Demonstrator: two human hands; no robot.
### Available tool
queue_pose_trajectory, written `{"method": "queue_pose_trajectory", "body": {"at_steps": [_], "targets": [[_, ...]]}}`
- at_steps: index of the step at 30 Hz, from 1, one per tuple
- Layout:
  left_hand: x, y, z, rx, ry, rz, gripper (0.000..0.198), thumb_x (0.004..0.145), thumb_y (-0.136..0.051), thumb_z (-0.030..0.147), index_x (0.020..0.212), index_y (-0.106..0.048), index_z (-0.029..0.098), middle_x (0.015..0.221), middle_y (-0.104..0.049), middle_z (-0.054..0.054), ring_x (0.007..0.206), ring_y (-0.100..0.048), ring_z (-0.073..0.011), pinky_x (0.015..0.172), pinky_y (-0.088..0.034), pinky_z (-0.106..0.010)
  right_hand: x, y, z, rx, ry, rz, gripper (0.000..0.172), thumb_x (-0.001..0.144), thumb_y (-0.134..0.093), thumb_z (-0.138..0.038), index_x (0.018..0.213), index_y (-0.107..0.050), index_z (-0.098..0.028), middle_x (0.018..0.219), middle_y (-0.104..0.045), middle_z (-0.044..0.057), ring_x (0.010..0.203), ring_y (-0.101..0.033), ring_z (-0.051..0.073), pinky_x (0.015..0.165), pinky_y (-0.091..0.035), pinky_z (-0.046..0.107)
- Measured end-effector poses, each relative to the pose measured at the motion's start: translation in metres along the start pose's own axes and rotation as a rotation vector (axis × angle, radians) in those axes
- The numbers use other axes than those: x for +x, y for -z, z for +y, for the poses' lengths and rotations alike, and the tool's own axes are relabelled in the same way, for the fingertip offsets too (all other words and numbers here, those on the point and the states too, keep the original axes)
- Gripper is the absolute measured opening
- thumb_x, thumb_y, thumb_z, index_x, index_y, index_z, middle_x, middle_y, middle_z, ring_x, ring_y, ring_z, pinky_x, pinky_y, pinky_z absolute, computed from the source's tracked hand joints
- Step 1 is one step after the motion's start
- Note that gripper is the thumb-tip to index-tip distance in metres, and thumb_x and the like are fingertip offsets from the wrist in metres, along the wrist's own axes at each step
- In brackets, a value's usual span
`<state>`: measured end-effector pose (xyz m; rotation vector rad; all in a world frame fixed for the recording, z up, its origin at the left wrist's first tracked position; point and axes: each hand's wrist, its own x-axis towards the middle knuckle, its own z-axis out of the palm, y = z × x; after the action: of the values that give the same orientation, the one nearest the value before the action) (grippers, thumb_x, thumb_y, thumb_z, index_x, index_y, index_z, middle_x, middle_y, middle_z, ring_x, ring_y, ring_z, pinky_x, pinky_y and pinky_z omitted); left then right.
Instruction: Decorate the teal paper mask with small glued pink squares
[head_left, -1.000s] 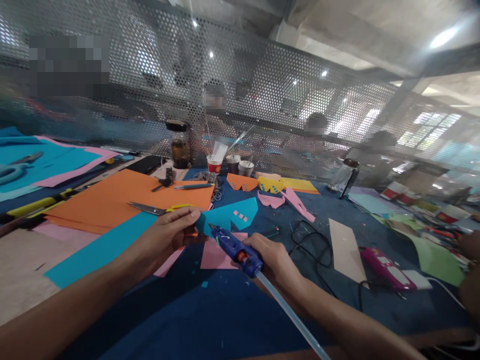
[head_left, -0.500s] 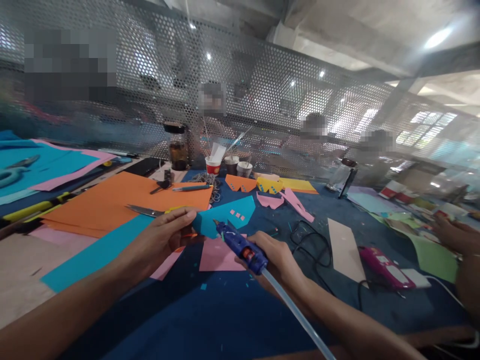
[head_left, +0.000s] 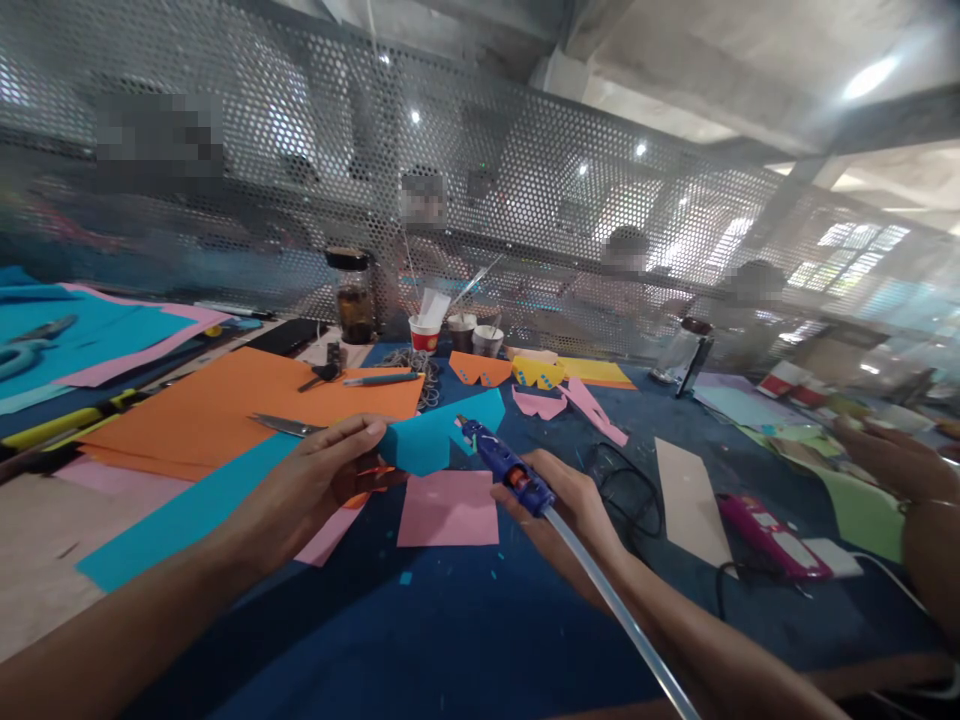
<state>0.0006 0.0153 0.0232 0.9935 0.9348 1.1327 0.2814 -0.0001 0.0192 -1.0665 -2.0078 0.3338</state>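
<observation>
My left hand (head_left: 337,465) pinches the left end of a blue paper cutout (head_left: 420,440), held just above the table. In my right hand (head_left: 566,500) is a blue glue gun (head_left: 514,470) with a long clear glue stick running out of its back. Its nozzle is at the right part of the cutout and hides the pink squares there; whether it touches the paper I cannot tell. Below lies a pink paper rectangle (head_left: 450,510). Beside my left hand are scissors (head_left: 289,425) and a long blue paper strip (head_left: 187,510).
Orange sheets (head_left: 225,390) lie at left. Behind stand paper cups (head_left: 425,335) and a dark jar (head_left: 354,300) before a perforated metal screen (head_left: 510,200). Orange (head_left: 480,368) and yellow cutouts (head_left: 538,372) lie ahead. A black cable (head_left: 637,500) and magenta device (head_left: 772,535) sit right, near another person's hand (head_left: 892,455).
The glue gun's nozzle has moved right and slightly up along the blue cutout, now covering the pink squares. The other person's hand at right has shifted left.
</observation>
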Motion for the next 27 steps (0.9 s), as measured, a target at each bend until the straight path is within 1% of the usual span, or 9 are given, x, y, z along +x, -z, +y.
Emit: {"method": "queue_pose_trajectory", "body": {"at_steps": [3, 8, 12, 14, 17, 23, 27], "targets": [[0.0009, 0.0005, -0.0009, -0.008, 0.007, 0.016, 0.016, 0.089, -0.071, 0.038, 0.083, -0.071, 0.023, 0.075, -0.067, 0.001, 0.083, -0.069, -0.0195, 0.088, -0.059, -0.035, -0.0004, 0.0001, -0.0002, -0.002, -0.011, -0.013, 0.01, 0.089, -0.067, -0.028, 0.088, -0.061, -0.021, 0.08, -0.063, 0.0, 0.062, -0.056, 0.013, 0.058, -0.038, 0.023], [0.0016, 0.0002, -0.0016, -0.007, -0.003, 0.034, 0.017, 0.086, -0.073, 0.04, 0.085, -0.073, 0.023, 0.077, -0.068, -0.001, 0.086, -0.071, -0.0229, 0.087, -0.06, -0.035, -0.0002, 0.0008, -0.0005, 0.001, -0.016, -0.023, 0.012, 0.09, -0.066, -0.032, 0.088, -0.061, -0.021, 0.081, -0.064, 0.001, 0.063, -0.056, 0.014, 0.057, -0.038, 0.023], [0.0005, -0.002, 0.0004, -0.001, 0.002, 0.019, 0.015, 0.088, -0.071, 0.04, 0.089, -0.073, 0.025, 0.081, -0.07, 0.0, 0.086, -0.071, -0.0212, 0.087, -0.061, -0.033, 0.0004, 0.0017, -0.0003, 0.001, 0.002, -0.032, 0.013, 0.091, -0.065, -0.032, 0.09, -0.062, -0.02, 0.083, -0.064, 0.002, 0.064, -0.057, 0.014, 0.057, -0.038, 0.023], [0.0005, -0.0029, 0.0006, -0.002, 0.003, 0.025, 0.015, 0.088, -0.071, 0.039, 0.088, -0.073, 0.025, 0.08, -0.069, 0.0, 0.084, -0.071, -0.0208, 0.086, -0.061, -0.033, 0.0003, 0.001, 0.0002, 0.0, 0.003, -0.03, 0.012, 0.091, -0.065, -0.031, 0.09, -0.061, -0.02, 0.082, -0.064, 0.001, 0.064, -0.057, 0.014, 0.058, -0.038, 0.023], [0.0013, -0.0031, -0.0007, -0.005, 0.004, 0.034, 0.016, 0.087, -0.072, 0.039, 0.085, -0.072, 0.023, 0.075, -0.067, -0.001, 0.084, -0.072, -0.022, 0.085, -0.061, -0.033, -0.0006, -0.0015, 0.0017, -0.01, 0.008, -0.023, 0.011, 0.09, -0.067, -0.03, 0.089, -0.061, -0.021, 0.079, -0.062, 0.0, 0.065, -0.057, 0.014, 0.059, -0.039, 0.023], [0.0013, -0.0028, -0.0015, -0.001, 0.01, 0.038, 0.017, 0.087, -0.072, 0.039, 0.091, -0.075, 0.023, 0.076, -0.067, -0.002, 0.086, -0.072, -0.0236, 0.086, -0.061, -0.035, -0.0031, -0.0066, 0.0048, -0.017, 0.014, -0.049, 0.011, 0.089, -0.068, -0.03, 0.092, -0.062, -0.021, 0.08, -0.063, 0.0, 0.066, -0.06, 0.015, 0.059, -0.039, 0.023], [0.0004, -0.0054, -0.0003, -0.007, 0.011, 0.047, 0.016, 0.086, -0.074, 0.038, 0.091, -0.076, 0.022, 0.079, -0.07, -0.002, 0.08, -0.071, -0.021, 0.084, -0.061, -0.034, -0.0031, -0.008, 0.0046, -0.017, 0.031, -0.057, 0.012, 0.089, -0.067, -0.032, 0.093, -0.063, -0.021, 0.081, -0.064, 0.001, 0.067, -0.061, 0.015, 0.059, -0.04, 0.022]]}}
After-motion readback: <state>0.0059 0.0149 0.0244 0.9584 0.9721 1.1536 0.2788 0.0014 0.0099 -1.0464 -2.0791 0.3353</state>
